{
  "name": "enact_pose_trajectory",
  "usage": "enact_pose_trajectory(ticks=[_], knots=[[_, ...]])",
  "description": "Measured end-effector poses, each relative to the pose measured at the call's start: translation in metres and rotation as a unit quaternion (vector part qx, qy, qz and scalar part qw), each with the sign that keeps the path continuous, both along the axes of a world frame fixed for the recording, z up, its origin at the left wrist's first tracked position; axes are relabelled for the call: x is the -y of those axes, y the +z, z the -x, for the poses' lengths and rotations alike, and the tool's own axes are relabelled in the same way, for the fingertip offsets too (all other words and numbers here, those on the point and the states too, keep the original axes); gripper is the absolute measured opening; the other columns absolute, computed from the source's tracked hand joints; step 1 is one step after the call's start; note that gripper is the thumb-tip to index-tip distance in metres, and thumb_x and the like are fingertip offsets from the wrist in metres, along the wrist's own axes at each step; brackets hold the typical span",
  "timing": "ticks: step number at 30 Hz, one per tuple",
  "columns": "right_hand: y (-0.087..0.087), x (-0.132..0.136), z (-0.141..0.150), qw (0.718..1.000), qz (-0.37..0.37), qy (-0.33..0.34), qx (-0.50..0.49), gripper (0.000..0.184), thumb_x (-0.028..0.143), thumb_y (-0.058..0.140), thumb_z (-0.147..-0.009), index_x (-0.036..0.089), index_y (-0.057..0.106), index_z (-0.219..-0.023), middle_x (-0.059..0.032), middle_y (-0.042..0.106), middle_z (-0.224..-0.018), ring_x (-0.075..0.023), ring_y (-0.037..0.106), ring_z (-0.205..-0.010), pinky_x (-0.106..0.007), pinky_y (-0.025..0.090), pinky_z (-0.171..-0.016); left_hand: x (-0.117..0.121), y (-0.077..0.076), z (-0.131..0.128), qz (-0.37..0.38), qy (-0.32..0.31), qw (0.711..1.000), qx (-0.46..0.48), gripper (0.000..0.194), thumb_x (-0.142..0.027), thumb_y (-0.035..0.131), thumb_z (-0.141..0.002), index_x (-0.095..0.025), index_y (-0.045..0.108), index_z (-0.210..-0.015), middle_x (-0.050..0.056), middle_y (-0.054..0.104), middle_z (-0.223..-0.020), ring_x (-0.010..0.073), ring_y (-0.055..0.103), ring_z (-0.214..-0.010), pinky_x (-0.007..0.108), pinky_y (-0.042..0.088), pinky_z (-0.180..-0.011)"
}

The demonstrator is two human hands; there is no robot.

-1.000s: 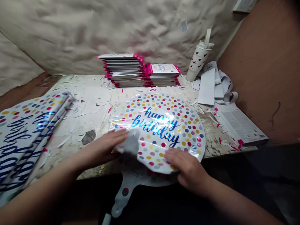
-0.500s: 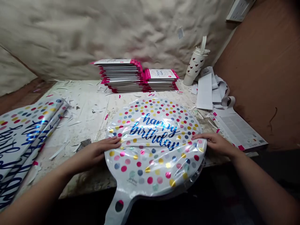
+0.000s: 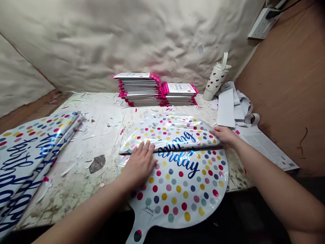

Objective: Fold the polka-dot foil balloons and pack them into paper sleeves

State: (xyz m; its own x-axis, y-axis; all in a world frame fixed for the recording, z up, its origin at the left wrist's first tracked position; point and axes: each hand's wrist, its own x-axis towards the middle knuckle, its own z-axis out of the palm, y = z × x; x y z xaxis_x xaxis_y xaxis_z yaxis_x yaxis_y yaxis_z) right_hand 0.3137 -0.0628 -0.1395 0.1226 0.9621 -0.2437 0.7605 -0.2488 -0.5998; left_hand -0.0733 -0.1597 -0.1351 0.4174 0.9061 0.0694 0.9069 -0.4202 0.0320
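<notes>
A flat white foil balloon [image 3: 172,132] with coloured dots lies folded across, its lower half turned up over the far half, so part of its blue lettering shows upside down. Below the fold shows another flat foil balloon [image 3: 175,200] with the letters "day" and a tail toward me, overhanging the table edge. My left hand [image 3: 141,164] rests palm down on the left part of the fold, fingers stretched out. With closed fingers, my right hand [image 3: 225,135] grips the right end of the folded balloon; its fingertips are partly hidden.
More dotted balloons [image 3: 27,159] lie folded at the left. Two stacks of pink-edged packets [image 3: 139,89] stand at the back, beside a white tumbler [image 3: 215,81]. Paper strips [image 3: 225,106] and a white card sheet [image 3: 266,145] are at the right; scraps litter the table [image 3: 96,125].
The top balloon's near half has been turned up and away from me, uncovering another balloon beneath. My left hand moved right onto the fold; my right hand moved slightly farther away.
</notes>
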Motion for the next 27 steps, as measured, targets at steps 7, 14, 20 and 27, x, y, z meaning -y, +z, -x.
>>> enact_pose_trajectory(ticks=[7, 14, 20, 27], knots=[[0.027, 0.008, 0.068, 0.974, -0.101, -0.058, 0.196, 0.055, 0.057, 0.05, -0.077, 0.013, 0.056, -0.108, -0.0185, 0.062, -0.101, -0.0313, 0.055, -0.096, -0.042, 0.042, -0.077, 0.018, -0.008, 0.007, 0.044, 0.093, 0.994, -0.028, 0.063, -0.065, 0.031, -0.082, -0.038, 0.025, -0.139, 0.017, 0.022, -0.147, 0.0495, 0.018, -0.13, 0.068, 0.021, -0.09], [0.001, 0.081, 0.17, 0.91, -0.099, 0.374, 0.151, 0.081, 0.067, 0.026, -0.083, 0.017, 0.012, -0.145, -0.0059, 0.008, -0.152, -0.0236, 0.006, -0.139, -0.045, 0.006, -0.111, 0.018, -0.009, 0.005, 0.053, 0.102, 0.992, -0.044, 0.061, -0.064, 0.03, -0.083, -0.04, 0.023, -0.138, 0.018, 0.02, -0.147, 0.0495, 0.017, -0.13, 0.068, 0.02, -0.09], [-0.012, 0.114, 0.027, 0.942, -0.033, 0.019, 0.332, 0.079, 0.06, 0.029, -0.086, 0.001, 0.025, -0.14, -0.0221, 0.024, -0.145, -0.0334, 0.02, -0.134, -0.049, 0.019, -0.106, 0.011, 0.004, -0.005, 0.066, 0.094, 0.992, -0.043, 0.065, -0.066, 0.03, -0.082, -0.032, 0.036, -0.137, 0.017, 0.023, -0.147, 0.0467, 0.014, -0.132, 0.068, 0.016, -0.094], [-0.009, 0.13, 0.075, 0.969, -0.097, 0.074, 0.216, 0.075, 0.068, 0.037, -0.079, 0.023, 0.035, -0.138, -0.0157, 0.041, -0.137, -0.0363, 0.029, -0.13, -0.053, 0.02, -0.105, 0.006, 0.001, -0.082, 0.085, 0.012, 0.996, 0.01, 0.083, -0.068, 0.028, -0.08, -0.013, 0.024, -0.142, 0.019, 0.018, -0.148, 0.0397, 0.011, -0.135, 0.058, 0.016, -0.103]])
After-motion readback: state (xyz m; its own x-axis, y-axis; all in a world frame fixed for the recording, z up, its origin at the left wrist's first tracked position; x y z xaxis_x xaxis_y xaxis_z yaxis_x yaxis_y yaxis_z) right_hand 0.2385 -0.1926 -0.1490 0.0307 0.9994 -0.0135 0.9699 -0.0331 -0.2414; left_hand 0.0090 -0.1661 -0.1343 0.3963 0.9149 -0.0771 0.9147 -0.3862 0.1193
